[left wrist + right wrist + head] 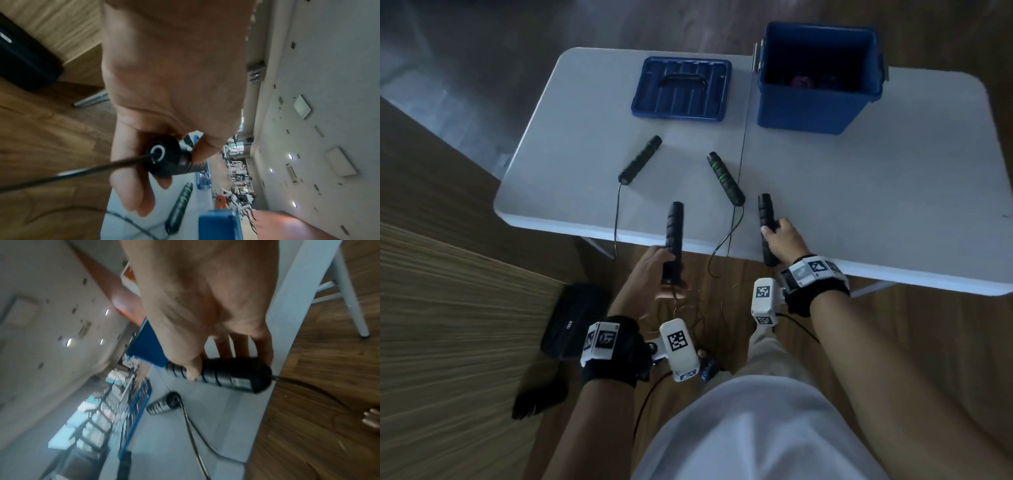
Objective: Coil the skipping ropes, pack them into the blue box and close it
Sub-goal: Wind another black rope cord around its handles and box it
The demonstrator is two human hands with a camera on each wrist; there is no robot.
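Observation:
My left hand (654,270) grips one black rope handle (674,236) just off the table's near edge; its cord (61,172) runs out of the handle's end cap (162,155). In my right hand (784,240) is the other black handle (766,219) of the same rope, its cord trailing to the floor. A second rope with green-striped handles (640,159) (726,178) lies on the white table (859,192), cords hanging over the edge. The blue box (818,78) stands open at the back right, dark things inside. Its blue lid (681,89) lies to its left.
A black bag (575,318) lies on the wooden floor to my left. The table's metal legs (353,305) stand under its edge. Loose cord loops hang and lie on the floor between my hands and feet.

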